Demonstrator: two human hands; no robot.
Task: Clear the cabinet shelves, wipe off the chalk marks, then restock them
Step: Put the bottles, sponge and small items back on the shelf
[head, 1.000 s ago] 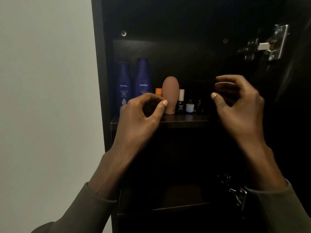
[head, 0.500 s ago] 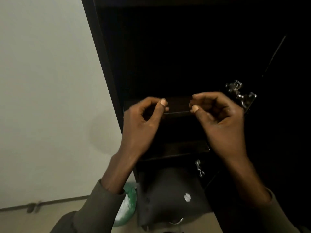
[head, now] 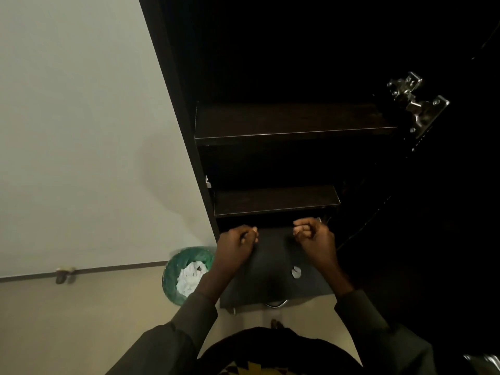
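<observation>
The dark cabinet (head: 189,147) is seen from above, standing against a pale wall (head: 75,117). Two shelves are visible inside it: an upper shelf (head: 295,123) and, below it, a shorter lower shelf (head: 276,200). Nothing can be made out on either one, though the interior is very dim. A metal hinge (head: 416,104) is fixed at the right side of the cabinet, level with the upper shelf.

Below the lower shelf's front edge a dark flat panel (head: 273,280) is seen, with a small white crumpled piece (head: 296,272) lying on it toward its right half. The left hand (head: 236,247) is held over the panel's left edge and the right hand (head: 315,239) over its right part, well apart from each other. Both are curled into loose fists; whether anything is pinched in them cannot be told.

A green bin (head: 186,274) holding white crumpled paper is placed on the floor (head: 81,320) just left of the panel, partly hidden by the left sleeve (head: 173,334).
</observation>
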